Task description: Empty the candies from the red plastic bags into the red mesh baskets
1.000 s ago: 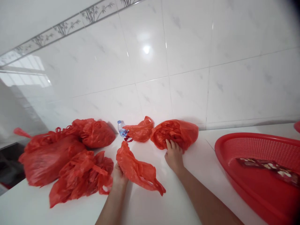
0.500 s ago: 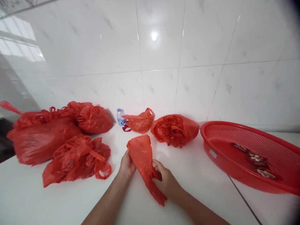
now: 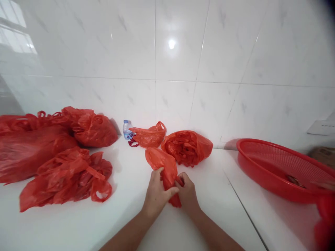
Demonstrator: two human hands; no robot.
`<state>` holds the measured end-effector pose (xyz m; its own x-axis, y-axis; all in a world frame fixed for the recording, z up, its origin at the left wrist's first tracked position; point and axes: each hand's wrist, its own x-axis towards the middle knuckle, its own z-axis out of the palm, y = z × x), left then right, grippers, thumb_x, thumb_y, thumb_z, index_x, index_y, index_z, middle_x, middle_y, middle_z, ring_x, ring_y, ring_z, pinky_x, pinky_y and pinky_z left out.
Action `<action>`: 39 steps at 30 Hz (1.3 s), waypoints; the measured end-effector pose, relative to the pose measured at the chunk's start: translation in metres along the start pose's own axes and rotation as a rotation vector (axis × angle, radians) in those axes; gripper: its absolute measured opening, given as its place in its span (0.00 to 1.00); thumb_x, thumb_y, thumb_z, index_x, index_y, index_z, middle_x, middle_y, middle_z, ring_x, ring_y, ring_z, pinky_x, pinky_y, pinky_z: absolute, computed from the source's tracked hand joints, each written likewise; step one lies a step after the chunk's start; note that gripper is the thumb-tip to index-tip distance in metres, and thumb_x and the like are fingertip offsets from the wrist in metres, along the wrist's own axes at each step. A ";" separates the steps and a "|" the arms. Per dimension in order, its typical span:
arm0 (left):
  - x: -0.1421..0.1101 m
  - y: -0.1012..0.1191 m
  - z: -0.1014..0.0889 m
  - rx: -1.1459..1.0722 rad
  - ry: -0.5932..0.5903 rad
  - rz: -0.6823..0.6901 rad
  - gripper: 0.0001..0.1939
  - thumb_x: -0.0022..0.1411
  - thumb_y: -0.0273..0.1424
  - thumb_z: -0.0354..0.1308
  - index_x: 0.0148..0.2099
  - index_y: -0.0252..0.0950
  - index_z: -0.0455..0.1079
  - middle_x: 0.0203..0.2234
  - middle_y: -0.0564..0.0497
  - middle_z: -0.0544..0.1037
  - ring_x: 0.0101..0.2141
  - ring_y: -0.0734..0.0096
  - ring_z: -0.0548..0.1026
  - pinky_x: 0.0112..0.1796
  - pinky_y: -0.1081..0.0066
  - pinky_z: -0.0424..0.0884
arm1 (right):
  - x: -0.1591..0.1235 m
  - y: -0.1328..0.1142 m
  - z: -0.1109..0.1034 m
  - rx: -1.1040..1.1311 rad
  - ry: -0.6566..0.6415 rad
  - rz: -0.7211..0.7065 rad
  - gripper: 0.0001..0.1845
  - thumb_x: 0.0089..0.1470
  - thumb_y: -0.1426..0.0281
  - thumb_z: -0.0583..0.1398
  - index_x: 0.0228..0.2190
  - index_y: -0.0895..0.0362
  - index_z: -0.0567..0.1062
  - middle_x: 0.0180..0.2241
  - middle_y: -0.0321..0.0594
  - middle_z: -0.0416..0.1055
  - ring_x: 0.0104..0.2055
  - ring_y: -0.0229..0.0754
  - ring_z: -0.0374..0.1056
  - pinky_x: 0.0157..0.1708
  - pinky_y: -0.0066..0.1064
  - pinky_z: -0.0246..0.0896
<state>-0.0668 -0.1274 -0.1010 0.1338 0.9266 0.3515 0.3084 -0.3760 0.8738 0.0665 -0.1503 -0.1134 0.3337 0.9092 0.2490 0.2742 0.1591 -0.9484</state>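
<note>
Between my hands, above the white tabletop, is a red plastic bag [image 3: 167,164], long and crumpled. My left hand [image 3: 156,191] is closed around its left side, the thumb stretched across toward the right. On the other side, my right hand [image 3: 188,193] pinches the bag's edge with curled fingers. The lower end of the bag hangs between the two hands. Just behind it lies a bundle of red plastic bags [image 3: 187,148], stuffed into an outer bag. A smaller red bag [image 3: 149,136] with a loop handle sits beside that bundle.
Full red bags [image 3: 90,129] and a loose heap of red bags [image 3: 70,177] lie left. A small water bottle [image 3: 127,130] stands by the tiled wall. On the right is a red basket [image 3: 261,181] with a dark piece inside; a blurred hand [image 3: 326,184] reaches over its rim.
My left hand has moved up over the bag's front, and both hands are closer together. The view has turned right. The basket has shifted, and another hand appears there.
</note>
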 end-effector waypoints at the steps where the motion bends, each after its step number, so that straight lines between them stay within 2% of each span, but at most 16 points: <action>1: -0.002 0.000 0.004 -0.020 -0.046 -0.041 0.40 0.43 0.34 0.67 0.58 0.36 0.56 0.52 0.41 0.64 0.51 0.52 0.64 0.48 0.57 0.64 | -0.001 -0.001 -0.001 0.046 -0.038 0.008 0.12 0.48 0.65 0.57 0.22 0.54 0.58 0.20 0.27 0.53 0.24 0.34 0.51 0.25 0.26 0.50; 2: -0.004 -0.001 0.007 -0.053 -0.091 -0.074 0.43 0.41 0.33 0.68 0.58 0.35 0.55 0.52 0.40 0.64 0.52 0.51 0.64 0.50 0.56 0.63 | -0.001 -0.002 -0.001 0.096 -0.085 0.015 0.13 0.48 0.63 0.58 0.22 0.54 0.59 0.20 0.27 0.53 0.24 0.34 0.52 0.25 0.26 0.51; 4: -0.004 -0.002 0.008 -0.153 -0.211 -0.097 0.39 0.40 0.30 0.68 0.56 0.35 0.59 0.49 0.42 0.68 0.50 0.53 0.67 0.48 0.59 0.64 | -0.001 -0.004 -0.001 0.174 -0.182 0.020 0.13 0.50 0.61 0.58 0.23 0.55 0.61 0.21 0.28 0.56 0.25 0.35 0.53 0.26 0.26 0.53; 7: 0.001 -0.006 0.002 -0.337 -0.345 -0.125 0.22 0.44 0.28 0.64 0.44 0.35 0.68 0.35 0.49 0.76 0.37 0.62 0.73 0.38 0.66 0.69 | 0.000 -0.003 -0.002 0.195 -0.209 0.017 0.13 0.52 0.60 0.57 0.24 0.55 0.63 0.22 0.29 0.59 0.25 0.35 0.55 0.27 0.27 0.55; 10: 0.012 -0.014 -0.009 -0.459 -0.255 -0.215 0.09 0.47 0.30 0.62 0.33 0.34 0.70 0.25 0.52 0.75 0.26 0.70 0.72 0.29 0.72 0.68 | 0.004 -0.001 -0.008 0.184 -0.067 0.068 0.15 0.51 0.57 0.57 0.24 0.55 0.63 0.20 0.28 0.57 0.22 0.34 0.53 0.23 0.26 0.53; 12: 0.022 -0.022 -0.019 -0.496 -0.143 -0.263 0.09 0.47 0.31 0.61 0.33 0.35 0.68 0.22 0.54 0.73 0.21 0.75 0.69 0.23 0.74 0.65 | 0.006 -0.001 -0.017 0.162 0.011 0.107 0.16 0.51 0.55 0.57 0.25 0.55 0.64 0.19 0.27 0.57 0.21 0.34 0.53 0.21 0.26 0.51; 14: 0.032 -0.030 -0.030 -0.521 -0.035 -0.306 0.11 0.47 0.30 0.59 0.36 0.36 0.66 0.20 0.56 0.72 0.16 0.77 0.66 0.18 0.77 0.60 | 0.006 -0.002 -0.030 0.118 0.022 0.125 0.16 0.50 0.55 0.57 0.25 0.55 0.65 0.19 0.28 0.58 0.21 0.34 0.54 0.20 0.26 0.51; 19: 0.048 -0.039 -0.053 -0.603 0.120 -0.318 0.10 0.41 0.22 0.55 0.30 0.36 0.65 0.15 0.61 0.67 0.14 0.82 0.60 0.17 0.81 0.53 | 0.002 -0.008 -0.061 0.063 -0.129 0.184 0.17 0.48 0.57 0.58 0.20 0.55 0.64 0.16 0.28 0.59 0.17 0.33 0.55 0.18 0.25 0.51; 22: 0.048 -0.034 -0.055 -0.675 0.109 -0.314 0.10 0.39 0.21 0.54 0.29 0.35 0.67 0.15 0.60 0.68 0.15 0.83 0.61 0.17 0.81 0.53 | -0.001 -0.008 -0.073 0.021 -0.300 0.268 0.10 0.43 0.63 0.61 0.27 0.55 0.68 0.16 0.27 0.64 0.15 0.33 0.57 0.16 0.25 0.52; 24: 0.045 -0.029 -0.053 -0.747 0.044 -0.335 0.07 0.41 0.21 0.56 0.28 0.34 0.68 0.14 0.60 0.67 0.15 0.84 0.60 0.17 0.81 0.54 | 0.000 -0.007 -0.080 -0.068 -0.363 0.331 0.12 0.41 0.66 0.60 0.32 0.55 0.71 0.16 0.27 0.65 0.14 0.33 0.57 0.15 0.25 0.51; 26: 0.041 -0.024 -0.050 -0.838 -0.049 -0.376 0.05 0.44 0.22 0.58 0.28 0.33 0.69 0.15 0.57 0.70 0.17 0.81 0.65 0.21 0.79 0.62 | 0.001 -0.004 -0.085 -0.149 -0.313 0.337 0.09 0.42 0.69 0.57 0.30 0.56 0.73 0.13 0.27 0.63 0.13 0.33 0.55 0.13 0.25 0.49; 28: 0.038 -0.020 -0.047 -0.937 -0.131 -0.426 0.05 0.47 0.24 0.59 0.31 0.33 0.70 0.22 0.52 0.75 0.23 0.75 0.72 0.29 0.74 0.70 | 0.003 0.000 -0.091 -0.139 -0.188 0.301 0.07 0.42 0.71 0.56 0.26 0.57 0.74 0.13 0.28 0.62 0.13 0.33 0.55 0.13 0.24 0.48; 31: 0.035 -0.017 -0.046 -1.084 -0.191 -0.514 0.06 0.53 0.27 0.57 0.35 0.33 0.71 0.32 0.47 0.79 0.33 0.68 0.77 0.39 0.68 0.73 | 0.008 0.005 -0.101 0.081 -0.055 0.323 0.07 0.41 0.70 0.59 0.27 0.57 0.75 0.20 0.33 0.71 0.21 0.37 0.66 0.20 0.27 0.60; 34: 0.035 -0.015 -0.048 -1.206 -0.238 -0.633 0.08 0.60 0.31 0.54 0.36 0.31 0.71 0.31 0.47 0.79 0.32 0.69 0.78 0.38 0.71 0.73 | 0.013 0.009 -0.112 0.390 -0.009 0.411 0.08 0.41 0.67 0.62 0.28 0.56 0.74 0.30 0.39 0.76 0.33 0.44 0.72 0.33 0.36 0.69; 36: 0.035 -0.015 -0.048 -1.244 -0.264 -0.693 0.11 0.62 0.33 0.53 0.33 0.30 0.70 0.27 0.47 0.79 0.28 0.70 0.78 0.35 0.72 0.74 | 0.016 0.009 -0.118 0.497 0.029 0.420 0.06 0.41 0.67 0.62 0.27 0.54 0.73 0.30 0.40 0.76 0.33 0.45 0.73 0.34 0.39 0.70; 39: 0.034 -0.013 -0.046 -1.270 -0.292 -0.729 0.13 0.63 0.35 0.53 0.32 0.30 0.70 0.27 0.46 0.79 0.28 0.69 0.78 0.35 0.71 0.74 | 0.019 0.004 -0.127 0.580 0.089 0.409 0.03 0.42 0.68 0.61 0.23 0.54 0.71 0.25 0.39 0.75 0.29 0.44 0.72 0.32 0.39 0.71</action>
<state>-0.1098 -0.0907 -0.0851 0.5410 0.8106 -0.2241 -0.5952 0.5573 0.5789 0.1882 -0.1812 -0.0874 0.3868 0.9087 -0.1573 -0.4045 0.0139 -0.9144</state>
